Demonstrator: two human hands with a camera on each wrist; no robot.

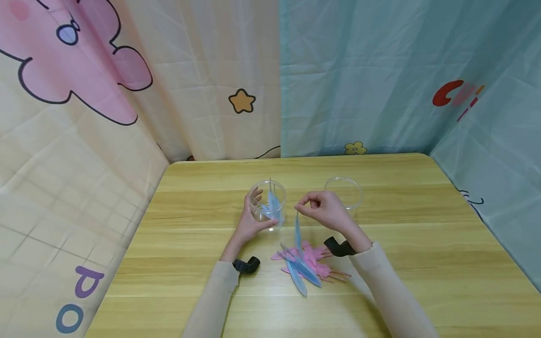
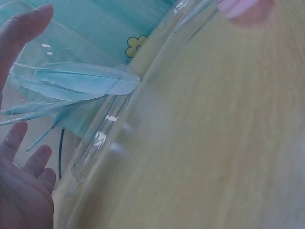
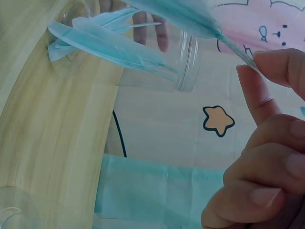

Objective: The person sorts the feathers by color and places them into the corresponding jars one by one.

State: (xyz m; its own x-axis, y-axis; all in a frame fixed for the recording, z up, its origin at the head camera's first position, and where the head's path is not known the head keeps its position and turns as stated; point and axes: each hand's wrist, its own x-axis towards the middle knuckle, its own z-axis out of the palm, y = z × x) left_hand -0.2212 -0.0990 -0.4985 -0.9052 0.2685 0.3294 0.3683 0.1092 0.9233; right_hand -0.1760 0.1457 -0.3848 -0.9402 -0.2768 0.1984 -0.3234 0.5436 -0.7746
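Observation:
My left hand (image 1: 248, 224) grips a clear plastic jar (image 1: 263, 215) standing on the table, thumb on one side and fingers on the other. Several light blue feathers (image 1: 274, 204) stand inside it, quills up; the left wrist view shows these blue feathers (image 2: 90, 80) through the clear wall. Just right of the jar, my right hand (image 1: 324, 211) pinches the quill of one blue feather (image 3: 183, 18) between thumb and forefinger. That feather hangs tip down in the head view. Below it lie loose blue feathers (image 1: 297, 279) on top of pink feathers (image 1: 313, 256).
A second clear jar (image 1: 358, 188) stands behind my right hand, partly hidden by it. Both are on the wooden table (image 1: 203, 188). Printed curtains (image 1: 203, 84) rise along the table's back and sides. Each wrist wears a black strap (image 1: 247, 265) with a camera mount.

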